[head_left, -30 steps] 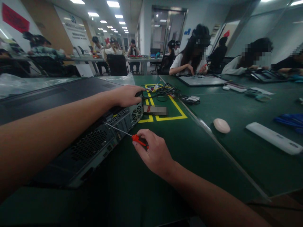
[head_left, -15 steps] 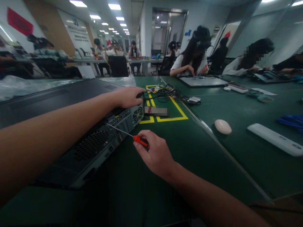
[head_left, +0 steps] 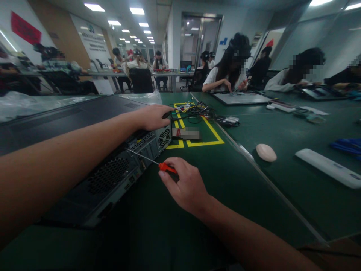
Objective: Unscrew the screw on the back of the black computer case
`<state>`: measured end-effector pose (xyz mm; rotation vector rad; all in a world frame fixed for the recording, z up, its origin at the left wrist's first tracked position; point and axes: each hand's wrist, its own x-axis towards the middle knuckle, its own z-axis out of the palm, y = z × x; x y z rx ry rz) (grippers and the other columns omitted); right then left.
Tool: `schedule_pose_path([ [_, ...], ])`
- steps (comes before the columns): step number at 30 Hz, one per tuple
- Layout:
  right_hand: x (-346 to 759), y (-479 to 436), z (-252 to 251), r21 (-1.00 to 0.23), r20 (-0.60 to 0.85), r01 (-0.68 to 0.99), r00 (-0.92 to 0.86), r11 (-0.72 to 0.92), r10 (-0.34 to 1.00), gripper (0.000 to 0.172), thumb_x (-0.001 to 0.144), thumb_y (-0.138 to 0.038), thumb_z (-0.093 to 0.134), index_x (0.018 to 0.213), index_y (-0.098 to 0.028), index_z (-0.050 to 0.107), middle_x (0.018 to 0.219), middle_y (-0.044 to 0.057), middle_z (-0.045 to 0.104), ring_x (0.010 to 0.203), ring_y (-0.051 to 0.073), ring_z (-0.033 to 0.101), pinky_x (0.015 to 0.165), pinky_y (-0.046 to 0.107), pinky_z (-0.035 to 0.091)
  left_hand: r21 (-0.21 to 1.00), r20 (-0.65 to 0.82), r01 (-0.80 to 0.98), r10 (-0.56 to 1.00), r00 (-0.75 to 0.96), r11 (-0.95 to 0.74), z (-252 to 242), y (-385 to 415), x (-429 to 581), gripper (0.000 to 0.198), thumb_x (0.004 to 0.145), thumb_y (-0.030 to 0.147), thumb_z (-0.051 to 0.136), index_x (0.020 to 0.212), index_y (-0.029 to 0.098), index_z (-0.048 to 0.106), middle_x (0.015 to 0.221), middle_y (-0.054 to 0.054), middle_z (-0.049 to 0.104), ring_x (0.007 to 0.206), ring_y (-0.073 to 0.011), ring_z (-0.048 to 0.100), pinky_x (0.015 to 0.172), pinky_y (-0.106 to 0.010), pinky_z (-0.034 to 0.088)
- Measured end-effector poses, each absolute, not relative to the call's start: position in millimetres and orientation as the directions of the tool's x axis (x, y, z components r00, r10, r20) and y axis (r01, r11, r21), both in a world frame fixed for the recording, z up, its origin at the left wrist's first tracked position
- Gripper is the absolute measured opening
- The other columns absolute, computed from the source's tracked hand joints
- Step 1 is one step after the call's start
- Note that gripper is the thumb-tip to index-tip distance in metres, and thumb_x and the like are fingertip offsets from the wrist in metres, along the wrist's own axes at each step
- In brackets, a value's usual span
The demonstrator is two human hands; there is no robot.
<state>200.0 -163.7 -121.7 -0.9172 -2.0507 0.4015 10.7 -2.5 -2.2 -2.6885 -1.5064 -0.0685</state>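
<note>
A dark, boxy computer case (head_left: 84, 113) is lying on the green table (head_left: 231, 180), its smooth panel facing up, its metal back showing honeycomb vents (head_left: 108, 175) and a round fan grille (head_left: 164, 137). The right hand (head_left: 186, 184) is pinching an orange-handled screwdriver (head_left: 166, 168), its slim metal shaft slanting towards that back. The left hand (head_left: 155, 117) is resting over the case's corner; whether it's gripping, I can't tell.

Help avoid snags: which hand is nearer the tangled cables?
Left: left hand is on the computer tower, just left of the cables; right hand, on the screwdriver, is farther back.
</note>
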Motion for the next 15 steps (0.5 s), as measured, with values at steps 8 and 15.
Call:
schedule_pose_path([
  [8, 200.5, -165.6, -119.0, -0.578, 0.551, 0.457, -0.392, 0.676, 0.737, 0.028, 0.112, -0.036, 0.055, 0.119, -0.016, 0.073, 0.103, 0.01, 0.077, 0.09, 0.023, 0.073, 0.079, 0.036, 0.057, -0.035, 0.067, 0.857, 0.854, 0.515, -0.514, -2.3, -2.1, 10.5, 0.078, 0.093, 0.043, 0.047, 0.167, 0.017, 0.048, 0.164, -0.013, 0.06, 0.151, -0.0335, 0.054, 0.128, -0.044, 0.039],
  [15, 200.1, -162.9, -125.6, -0.652, 0.521, 0.39, -0.393, 0.65, 0.758, 0.023, 0.104, -0.034, 0.065, 0.124, -0.021, 0.063, 0.116, 0.011, 0.078, 0.101, 0.025, 0.078, 0.09, 0.04, 0.063, -0.036, 0.064, 0.857, 0.854, 0.516, -0.515, -2.0, -2.1, 11.3, 0.078, 0.093, 0.042, 0.048, 0.167, 0.017, 0.048, 0.163, -0.014, 0.061, 0.149, -0.034, 0.055, 0.129, -0.046, 0.038],
])
